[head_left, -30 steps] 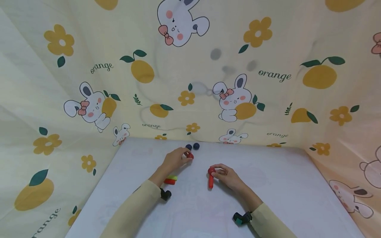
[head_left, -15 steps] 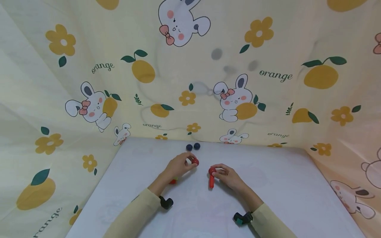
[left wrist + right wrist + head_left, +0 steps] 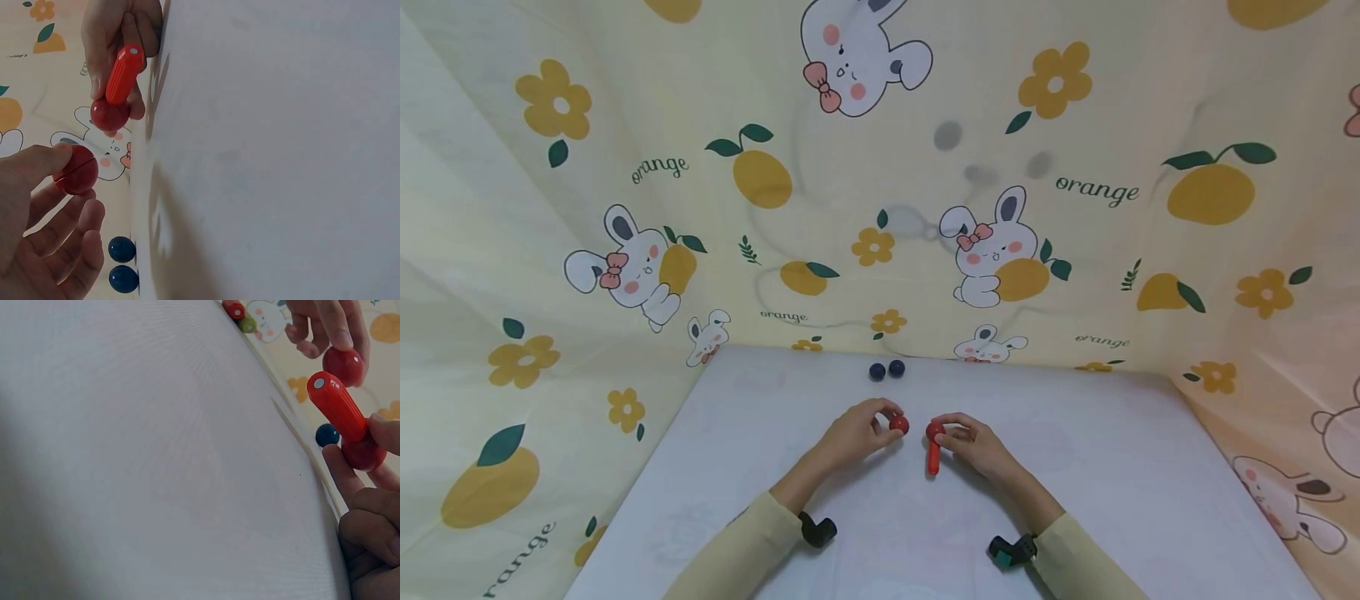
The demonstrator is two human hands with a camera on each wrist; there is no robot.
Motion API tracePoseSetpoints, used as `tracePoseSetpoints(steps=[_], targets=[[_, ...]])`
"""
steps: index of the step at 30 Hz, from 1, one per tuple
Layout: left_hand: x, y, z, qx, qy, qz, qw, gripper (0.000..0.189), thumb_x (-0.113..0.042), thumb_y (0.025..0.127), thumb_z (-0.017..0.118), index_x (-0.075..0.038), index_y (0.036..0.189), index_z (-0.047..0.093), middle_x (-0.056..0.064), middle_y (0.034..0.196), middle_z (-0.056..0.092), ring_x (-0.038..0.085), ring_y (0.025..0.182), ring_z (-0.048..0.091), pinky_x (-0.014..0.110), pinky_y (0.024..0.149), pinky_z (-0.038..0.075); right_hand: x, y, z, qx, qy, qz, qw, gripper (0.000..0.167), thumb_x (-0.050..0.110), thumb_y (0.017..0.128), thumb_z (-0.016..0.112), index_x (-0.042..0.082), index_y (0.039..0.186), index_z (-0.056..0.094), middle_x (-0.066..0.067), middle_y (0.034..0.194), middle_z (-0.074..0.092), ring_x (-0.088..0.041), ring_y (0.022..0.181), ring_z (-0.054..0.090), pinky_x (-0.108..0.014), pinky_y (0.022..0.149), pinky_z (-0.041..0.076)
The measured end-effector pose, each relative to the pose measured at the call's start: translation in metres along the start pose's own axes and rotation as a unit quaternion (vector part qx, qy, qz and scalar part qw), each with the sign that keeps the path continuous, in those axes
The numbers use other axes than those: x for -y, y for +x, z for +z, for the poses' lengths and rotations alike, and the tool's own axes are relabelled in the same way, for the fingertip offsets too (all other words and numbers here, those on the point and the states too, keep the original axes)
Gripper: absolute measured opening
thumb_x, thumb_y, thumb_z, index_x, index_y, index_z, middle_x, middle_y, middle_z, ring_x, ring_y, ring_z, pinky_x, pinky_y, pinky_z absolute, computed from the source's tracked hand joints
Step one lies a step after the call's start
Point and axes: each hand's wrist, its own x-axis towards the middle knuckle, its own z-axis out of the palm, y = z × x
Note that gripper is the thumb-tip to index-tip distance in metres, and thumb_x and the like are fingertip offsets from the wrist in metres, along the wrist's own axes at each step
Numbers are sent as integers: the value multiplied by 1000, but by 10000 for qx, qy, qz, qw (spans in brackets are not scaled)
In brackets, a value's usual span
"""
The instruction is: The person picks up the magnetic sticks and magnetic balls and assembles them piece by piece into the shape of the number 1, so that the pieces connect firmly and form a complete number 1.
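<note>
My left hand (image 3: 852, 435) pinches a red ball (image 3: 899, 425) between thumb and fingertips. In the left wrist view a thin seam runs round this ball (image 3: 76, 172). Just to the right, my right hand (image 3: 976, 446) pinches a second red ball (image 3: 935, 431) that has a red rod (image 3: 933, 459) joined to it. The ridged rod points towards me and bears a small silvery disc at its free end, seen in the right wrist view. A short gap separates the two balls.
Two dark blue balls (image 3: 887, 370) sit near the white table's (image 3: 1075, 467) back edge. A red rod (image 3: 235, 310) and a green rod (image 3: 248, 324) show in the right wrist view; my left arm hides them from the head view. A patterned cloth (image 3: 910, 167) hangs behind.
My left hand has carried its red ball away from the blue balls, rightwards and towards me, close to the right hand's ball. The right hand has held its ball and rod nearly still.
</note>
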Motion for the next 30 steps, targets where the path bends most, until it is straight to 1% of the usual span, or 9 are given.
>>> tracePoseSetpoints(steps=[3, 6, 10, 15, 20, 24, 26, 29, 30], targets=[[-1, -4, 2, 40, -58, -67, 10000, 38, -36, 99, 80, -24, 134, 69, -10, 116, 69, 10, 90, 60, 26, 76, 52, -1, 0, 0, 16, -1, -7, 10000, 40, 31, 102, 76, 18, 139, 68, -6, 121, 79, -26, 112, 62, -39, 87, 44], [-2, -8, 3, 59, -87, -126, 9999, 37, -35, 99, 81, -24, 133, 70, -10, 115, 69, 10, 89, 60, 26, 74, 52, -1, 1, -1, 29, 59, 10, 10000, 39, 30, 103, 75, 19, 139, 68, -6, 122, 79, -25, 114, 63, -40, 90, 44], [-1, -12, 5, 113, -86, -54, 9999, 34, -33, 98, 82, -23, 129, 71, -8, 116, 69, 10, 86, 60, 26, 71, 51, -1, 0, -2, 54, 111, -4, 9999, 40, 32, 103, 75, 18, 140, 67, -6, 127, 77, -24, 117, 65, -42, 93, 44], [0, -18, 8, 221, -184, 7, 9996, 35, -31, 97, 83, -25, 129, 71, -8, 120, 69, 10, 90, 59, 24, 76, 52, 0, 1, -1, 45, 189, 59, 9998, 40, 33, 103, 75, 18, 139, 68, -6, 130, 77, -24, 119, 66, -41, 93, 46], [0, -23, 11, 367, -298, 16, 9989, 35, -31, 98, 82, -26, 131, 70, -6, 120, 71, 10, 88, 61, 24, 77, 53, 1, 1, 0, 27, 137, 31, 9999, 40, 32, 103, 75, 17, 139, 68, -7, 128, 77, -24, 118, 66, -39, 91, 45], [0, -26, 15, 394, -408, -103, 9983, 37, -31, 98, 82, -26, 132, 69, -7, 119, 71, 10, 86, 62, 24, 75, 52, 0, 1, -1, -29, 65, 1, 10000, 39, 32, 103, 74, 18, 139, 67, -6, 125, 78, -24, 119, 64, -43, 95, 44], [0, -28, 17, 403, -490, -128, 9979, 36, -30, 97, 83, -25, 130, 69, -8, 117, 70, 10, 82, 61, 24, 72, 52, 0, 0, 0, -65, 64, 19, 10000, 38, 31, 103, 75, 20, 139, 68, -5, 124, 78, -24, 119, 63, -44, 96, 43], [0, -31, 20, 468, -600, -156, 9970, 34, -29, 96, 84, -26, 126, 69, -10, 114, 70, 11, 78, 61, 24, 69, 51, 1, 0, 0, -57, 67, -8, 10000, 39, 31, 103, 75, 18, 139, 67, -6, 123, 79, -24, 116, 63, -42, 93, 43], [0, -32, 21, 498, -619, -160, 9967, 32, -30, 96, 84, -27, 124, 70, -11, 113, 70, 10, 77, 61, 24, 69, 51, 2, 0, 0, -62, 46, -22, 10000, 39, 30, 103, 75, 18, 139, 67, -6, 122, 79, -24, 114, 62, -41, 92, 42]])
